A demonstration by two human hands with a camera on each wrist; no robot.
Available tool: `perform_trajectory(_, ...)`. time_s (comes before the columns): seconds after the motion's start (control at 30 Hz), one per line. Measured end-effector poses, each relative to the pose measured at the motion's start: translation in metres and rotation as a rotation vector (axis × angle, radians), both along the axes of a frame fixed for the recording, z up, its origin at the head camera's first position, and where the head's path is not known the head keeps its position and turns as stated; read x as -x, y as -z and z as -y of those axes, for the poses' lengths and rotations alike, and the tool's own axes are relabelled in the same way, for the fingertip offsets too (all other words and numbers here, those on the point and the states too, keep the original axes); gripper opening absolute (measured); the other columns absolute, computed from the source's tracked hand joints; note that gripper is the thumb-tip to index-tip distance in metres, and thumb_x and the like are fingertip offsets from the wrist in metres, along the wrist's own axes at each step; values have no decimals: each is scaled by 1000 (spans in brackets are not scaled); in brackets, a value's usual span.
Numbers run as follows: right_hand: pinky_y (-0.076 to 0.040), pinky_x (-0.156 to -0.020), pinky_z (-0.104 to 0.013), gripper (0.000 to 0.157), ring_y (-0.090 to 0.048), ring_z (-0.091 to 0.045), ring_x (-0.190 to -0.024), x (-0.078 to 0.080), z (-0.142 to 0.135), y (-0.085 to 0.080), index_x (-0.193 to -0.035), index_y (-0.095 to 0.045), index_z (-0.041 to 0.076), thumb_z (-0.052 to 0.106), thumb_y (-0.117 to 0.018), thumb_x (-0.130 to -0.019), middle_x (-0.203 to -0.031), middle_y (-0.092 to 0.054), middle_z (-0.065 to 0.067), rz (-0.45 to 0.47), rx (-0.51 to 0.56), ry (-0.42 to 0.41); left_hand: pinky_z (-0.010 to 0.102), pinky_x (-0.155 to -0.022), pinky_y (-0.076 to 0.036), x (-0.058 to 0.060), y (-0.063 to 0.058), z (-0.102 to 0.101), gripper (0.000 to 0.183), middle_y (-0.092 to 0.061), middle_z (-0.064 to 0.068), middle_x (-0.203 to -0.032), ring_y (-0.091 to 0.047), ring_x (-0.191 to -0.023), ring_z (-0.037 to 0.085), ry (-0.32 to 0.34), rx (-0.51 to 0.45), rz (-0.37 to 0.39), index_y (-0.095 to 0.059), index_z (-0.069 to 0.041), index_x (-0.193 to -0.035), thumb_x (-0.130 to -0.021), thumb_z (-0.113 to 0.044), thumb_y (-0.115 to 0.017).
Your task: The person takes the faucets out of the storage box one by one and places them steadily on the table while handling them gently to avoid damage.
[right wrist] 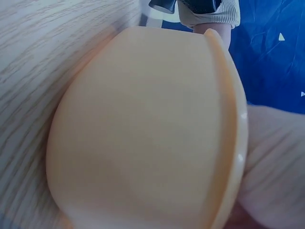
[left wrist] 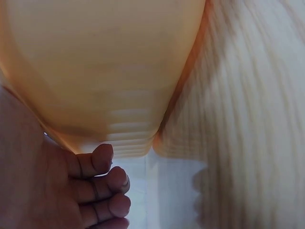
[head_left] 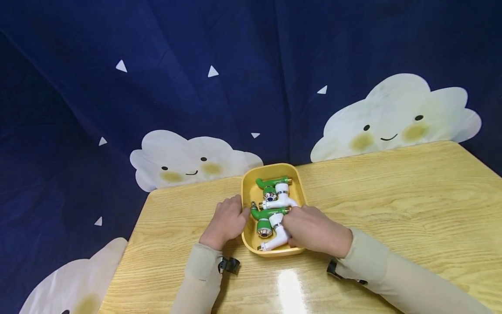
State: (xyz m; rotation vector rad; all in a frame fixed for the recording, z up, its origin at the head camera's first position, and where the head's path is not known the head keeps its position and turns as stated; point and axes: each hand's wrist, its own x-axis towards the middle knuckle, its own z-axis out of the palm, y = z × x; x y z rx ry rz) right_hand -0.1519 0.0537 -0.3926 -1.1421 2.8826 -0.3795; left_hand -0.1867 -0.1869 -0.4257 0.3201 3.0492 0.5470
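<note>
A yellow plastic bin (head_left: 246, 239) sits on the table with green taps and white taps inside. My left hand (head_left: 229, 220) grips its left side, thumb at the rim; in the left wrist view the fingers (left wrist: 119, 205) lie bent beside the outer wall. Reaching over the right rim, my right hand (head_left: 313, 229) pinches the end of the nearer white tap (head_left: 280, 237), its fingertips mostly hidden. Beside that tap lies a green tap (head_left: 264, 224). Farther back are another green tap (head_left: 270, 183) and another white tap (head_left: 280, 200). The bin's outer wall (right wrist: 143, 124) fills the right wrist view.
The wooden table (head_left: 384, 196) extends to both sides of the bin. Behind it hangs a dark blue curtain (head_left: 235, 100) printed with smiling clouds and white triangles. The bin stands near the table's far edge.
</note>
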Motion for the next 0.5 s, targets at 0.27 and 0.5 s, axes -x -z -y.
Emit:
perform_trajectory(0.27, -35, -45, -25, 31, -40, -9, -49, -3, 1, 0, -59, -52, 17, -3, -73, -72, -57, -53, 6, -76, 42, -17, 35, -75, -38, 0, 0, 0, 22, -51, 5, -77, -48, -75, 22, 1, 2, 1, -53, -12, -88, -100, -27, -44)
perform_trajectory(0.5, -36, -45, -22, 19, -44, -9, -49, -3, 2, 1, -70, -61, 10, -6, -71, -71, -62, -59, 2, -59, 70, -9, 34, -73, -38, 0, -2, -1, 22, -50, 5, -76, -48, -73, 21, 5, -8, 0, -53, -12, -87, -101, -26, -45)
